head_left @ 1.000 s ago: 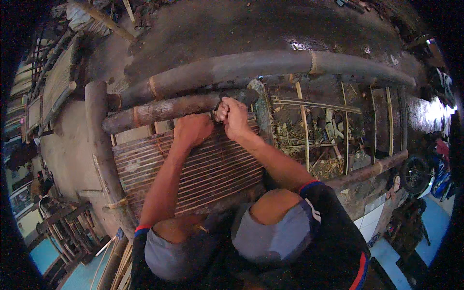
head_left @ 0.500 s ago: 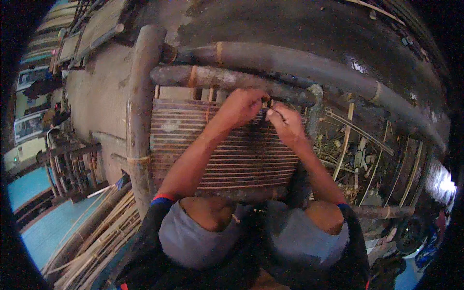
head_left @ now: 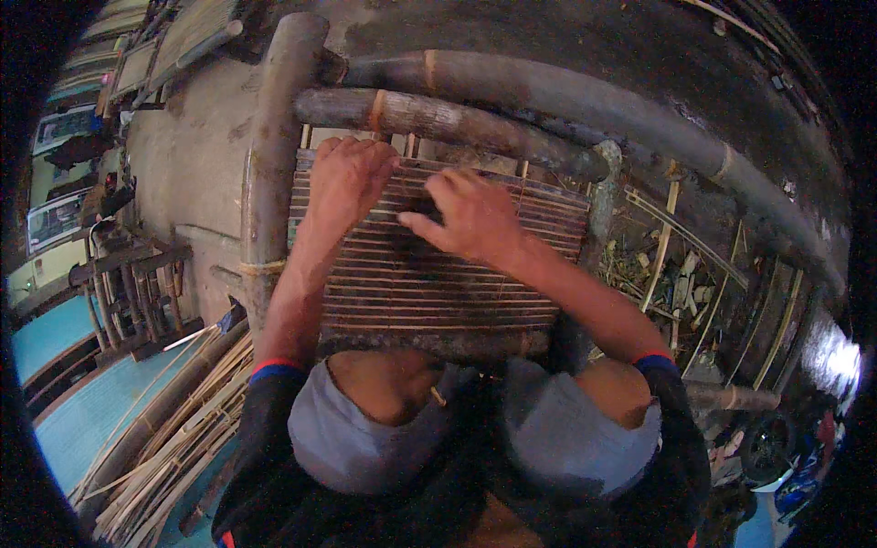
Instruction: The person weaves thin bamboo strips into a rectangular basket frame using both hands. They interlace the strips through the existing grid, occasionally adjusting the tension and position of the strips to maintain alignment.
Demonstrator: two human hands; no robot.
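A panel of thin bamboo slats (head_left: 438, 306) lies in front of me inside a frame of thick bamboo poles, with thin cords crossing the slats. My left hand (head_left: 352, 173) is at the panel's far edge, left of the middle. Its fingers are curled and pressed together by the last slat; whatever they pinch is hidden. To its right, my right hand (head_left: 470, 215) hovers over the slats, slightly blurred. Thumb and fingers are apart there, and nothing shows between them. Beyond both hands runs a short thick bamboo crosspiece (head_left: 457, 125).
A long bamboo pole (head_left: 566, 87) spans the far side, joining an upright post (head_left: 265, 183) at left. Split bamboo strips (head_left: 196, 438) lie in a bundle at lower left. Bamboo scraps (head_left: 681, 292) litter the floor at right. A wheel (head_left: 769, 447) stands at lower right.
My hands were together at the panel's far edge, right of centre. Now they are apart: the left has moved left along the edge, the right has come left and nearer, its fingers spread.
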